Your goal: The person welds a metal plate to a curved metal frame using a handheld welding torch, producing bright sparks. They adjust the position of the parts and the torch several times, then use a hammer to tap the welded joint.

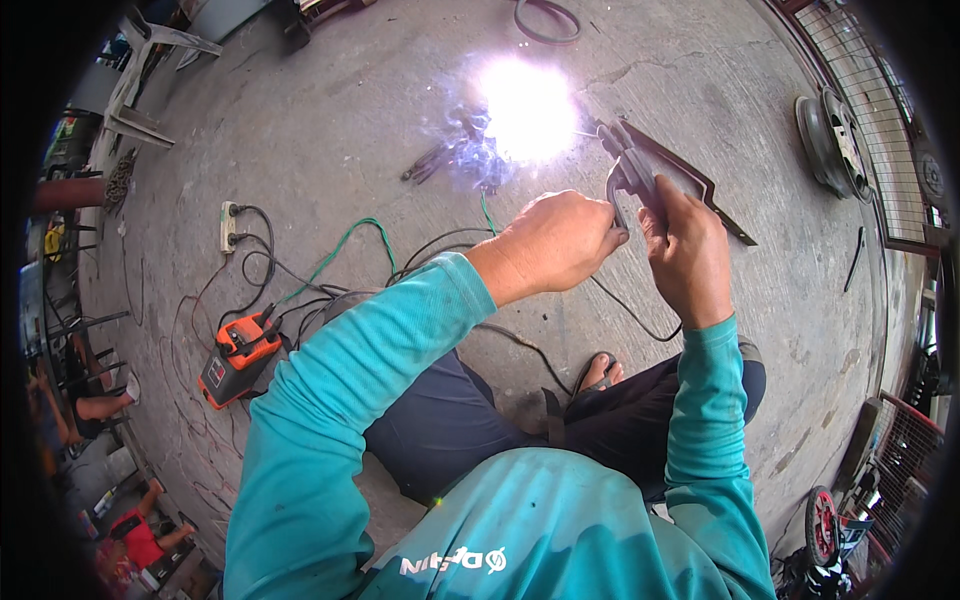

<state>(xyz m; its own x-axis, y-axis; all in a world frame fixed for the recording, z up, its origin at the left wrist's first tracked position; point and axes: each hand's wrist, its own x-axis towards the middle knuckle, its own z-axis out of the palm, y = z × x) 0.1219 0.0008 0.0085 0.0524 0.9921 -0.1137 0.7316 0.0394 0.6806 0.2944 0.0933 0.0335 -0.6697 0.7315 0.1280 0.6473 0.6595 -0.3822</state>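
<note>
A blinding white welding arc glares on the floor ahead, with bluish smoke at its left; its glow hides the workpiece. My right hand is wrapped around a dark electrode holder, whose thin welding rod runs left into the glare. My left hand is closed beside it, fingers against the curved lever on the holder's near side. Part of that grip is hidden. Dark metal pieces lie left of the arc. A bent dark metal bar lies behind and right of the holder.
An orange-and-grey welding machine sits on the left, near a white outlet strip with two plugs. Black and green cables cross the floor. Wheel rims stand far right, a plastic chair far left. Other people's legs show at the left edge.
</note>
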